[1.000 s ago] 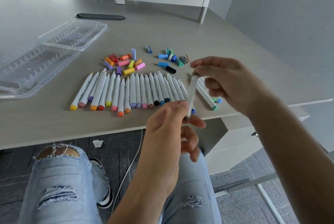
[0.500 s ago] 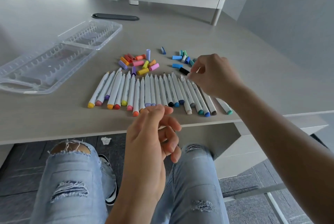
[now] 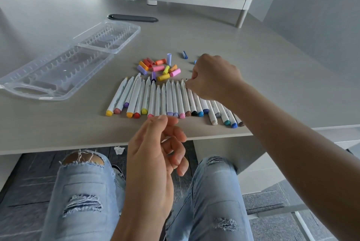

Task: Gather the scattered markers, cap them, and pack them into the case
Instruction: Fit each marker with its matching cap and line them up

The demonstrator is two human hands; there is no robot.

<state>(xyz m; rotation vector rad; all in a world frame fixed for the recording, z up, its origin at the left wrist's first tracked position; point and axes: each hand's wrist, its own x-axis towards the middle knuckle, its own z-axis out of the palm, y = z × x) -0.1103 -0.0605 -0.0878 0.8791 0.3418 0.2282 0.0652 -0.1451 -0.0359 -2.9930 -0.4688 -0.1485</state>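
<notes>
Several uncapped white markers [image 3: 169, 100] lie side by side in a row near the desk's front edge, coloured ends toward me. Behind the row sits a pile of loose warm-coloured caps [image 3: 159, 67], and a blue cap [image 3: 185, 54] lies apart. My right hand [image 3: 212, 77] hovers over the right part of the row with curled fingers. Its fingertips meet at the marker tips, and what they pinch is hidden. My left hand [image 3: 155, 153] hangs loosely curled in front of the desk edge, holding nothing. The clear plastic case [image 3: 58, 71] lies open at the left with no markers in it.
A dark oblong object [image 3: 132, 18] lies at the back of the grey desk [image 3: 272, 85]. A raised shelf on a leg [image 3: 241, 16] runs along the rear. My knees in torn jeans are under the front edge. More caps are hidden behind my right hand.
Both hands let go of the marker they held; it now lies in the row. My right hand reached to the cool-coloured caps, then shifted left to the marker tips. My left hand hangs free.
</notes>
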